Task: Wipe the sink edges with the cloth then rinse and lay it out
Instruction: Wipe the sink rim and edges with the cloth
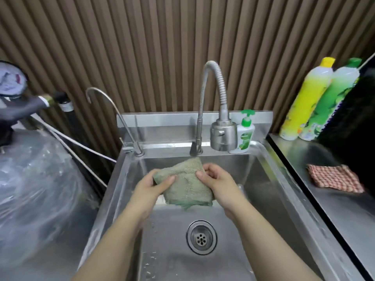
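Head view: over a steel sink (pixel 269 171), the left hand (pixel 151 184) and right hand (pixel 216 180) each pinch a side of a green cloth (pixel 185 182), held below the tap (pixel 222 132). A checked cloth (pixel 334 178) lies on the right surface (pixel 324 209).

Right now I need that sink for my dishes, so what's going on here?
A person holds a folded green cloth over the sink basin, the left hand and right hand each pinching a side with the thumb on top. It hangs below and in front of the faucet head. I can't make out running water, though drops lie in the basin. A checked cloth lies on the counter to the right.
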Action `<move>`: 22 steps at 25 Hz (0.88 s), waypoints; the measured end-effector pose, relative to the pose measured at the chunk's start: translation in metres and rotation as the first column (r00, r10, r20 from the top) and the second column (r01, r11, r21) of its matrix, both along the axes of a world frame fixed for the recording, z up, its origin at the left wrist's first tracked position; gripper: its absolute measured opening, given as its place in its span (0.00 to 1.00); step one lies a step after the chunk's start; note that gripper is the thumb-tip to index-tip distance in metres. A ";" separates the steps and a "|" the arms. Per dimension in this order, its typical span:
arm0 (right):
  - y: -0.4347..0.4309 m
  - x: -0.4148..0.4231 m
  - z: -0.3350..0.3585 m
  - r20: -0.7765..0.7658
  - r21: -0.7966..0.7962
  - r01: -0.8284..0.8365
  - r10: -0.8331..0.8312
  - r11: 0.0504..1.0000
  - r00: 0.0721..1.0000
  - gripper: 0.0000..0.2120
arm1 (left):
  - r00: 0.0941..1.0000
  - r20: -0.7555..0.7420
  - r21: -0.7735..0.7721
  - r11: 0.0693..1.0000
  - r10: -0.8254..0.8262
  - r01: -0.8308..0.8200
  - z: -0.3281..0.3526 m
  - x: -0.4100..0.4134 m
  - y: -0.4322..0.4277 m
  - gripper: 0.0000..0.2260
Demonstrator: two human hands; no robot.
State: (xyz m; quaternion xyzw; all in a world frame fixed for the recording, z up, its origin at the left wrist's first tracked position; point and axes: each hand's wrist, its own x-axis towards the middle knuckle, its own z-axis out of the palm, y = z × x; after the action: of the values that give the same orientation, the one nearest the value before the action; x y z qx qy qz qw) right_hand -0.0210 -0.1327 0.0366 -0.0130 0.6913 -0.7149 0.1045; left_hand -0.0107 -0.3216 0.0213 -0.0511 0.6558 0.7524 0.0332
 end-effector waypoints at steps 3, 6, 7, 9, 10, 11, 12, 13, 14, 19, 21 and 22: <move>-0.047 -0.019 -0.010 0.039 -0.026 0.105 -0.104 0.994 0.994 0.06 | 0.970 0.008 0.176 0.955 0.242 -0.240 -0.010 -0.027 -0.031 0.14; -0.067 -0.027 -0.025 0.118 -0.067 0.158 -0.150 0.985 0.982 0.12 | 0.972 0.034 0.144 0.962 0.231 -0.234 -0.027 -0.045 -0.040 0.16; -0.070 -0.033 -0.030 0.126 -0.052 0.149 -0.142 0.987 0.982 0.12 | 0.981 0.029 0.068 0.978 0.194 -0.196 -0.033 -0.051 -0.041 0.15; -0.074 -0.057 -0.040 0.119 -0.011 0.166 -0.163 0.986 0.979 0.12 | 0.986 0.026 -0.095 0.982 0.164 -0.161 -0.040 -0.072 -0.040 0.15; -0.076 -0.073 -0.044 0.101 0.035 0.191 -0.194 0.981 0.976 0.12 | 0.985 0.023 -0.171 0.972 0.170 -0.164 -0.042 -0.087 -0.040 0.15; -0.078 -0.093 -0.048 0.059 0.111 0.212 -0.219 0.971 0.974 0.11 | 0.985 0.008 -0.257 0.952 0.174 -0.166 -0.043 -0.105 -0.042 0.14; -0.082 -0.112 -0.051 0.003 0.223 0.220 -0.226 0.950 0.974 0.10 | 0.985 -0.019 -0.382 0.909 0.172 -0.166 -0.044 -0.123 -0.046 0.14; -0.089 -0.129 -0.057 -0.091 0.424 0.228 -0.209 0.877 0.974 0.11 | 0.983 -0.066 -0.543 0.820 0.173 -0.181 -0.045 -0.138 -0.051 0.13; -0.096 -0.141 -0.062 -0.247 0.619 0.278 -0.154 0.735 0.957 0.14 | 0.977 -0.127 -0.680 0.702 0.173 -0.212 -0.047 -0.148 -0.058 0.12; -0.138 -0.158 -0.105 -0.256 0.950 0.135 0.456 0.281 0.852 0.24 | 0.963 -0.266 -0.927 0.264 0.042 -0.267 -0.069 -0.125 -0.113 0.21; -0.170 -0.165 -0.109 -0.194 0.965 0.088 0.449 0.246 0.872 0.25 | 0.963 -0.258 -0.953 0.188 -0.079 -0.240 -0.082 -0.115 -0.132 0.28; -0.181 -0.168 -0.109 -0.208 0.965 0.104 0.458 0.242 0.864 0.25 | 0.969 -0.222 -0.966 0.161 -0.110 -0.203 -0.088 -0.114 -0.137 0.30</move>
State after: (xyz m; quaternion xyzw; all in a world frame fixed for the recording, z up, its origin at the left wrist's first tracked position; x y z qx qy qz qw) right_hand -0.1892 -0.3141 -0.0725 -0.1939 0.9753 -0.1054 0.0098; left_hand -0.1243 -0.4590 -0.0666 0.0109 0.9826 0.1491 -0.1105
